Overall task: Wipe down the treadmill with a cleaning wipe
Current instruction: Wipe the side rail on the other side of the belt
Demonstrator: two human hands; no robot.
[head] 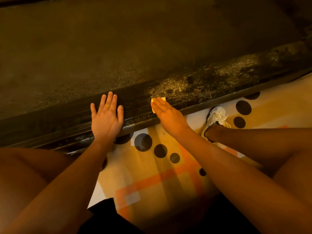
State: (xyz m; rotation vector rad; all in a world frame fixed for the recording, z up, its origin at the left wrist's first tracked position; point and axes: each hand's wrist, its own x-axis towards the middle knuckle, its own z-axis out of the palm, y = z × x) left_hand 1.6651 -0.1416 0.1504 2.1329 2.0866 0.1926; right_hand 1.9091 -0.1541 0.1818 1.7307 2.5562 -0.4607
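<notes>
Fingers (pixel 109 100) of left hand (pixel 107 117): straight, slightly spread, flat on the treadmill side rail (pixel 211 85).
Fingers (pixel 159 105) of right hand (pixel 168 118): straight, pressed together, pressing the wipe (pixel 159 99) onto the rail.
Wipe: small, pale, folded, mostly under the right fingers, with corners showing past the fingertips.
Rail surface: dark and ribbed, streaked between the hands, with pale grit and dark blotches beyond the right fingertips.
Belt (pixel 118 48): dull, dusty, beyond both sets of fingertips.
Shoe (pixel 217 116): white, on the dotted rug (pixel 160 179), right of the right wrist.
</notes>
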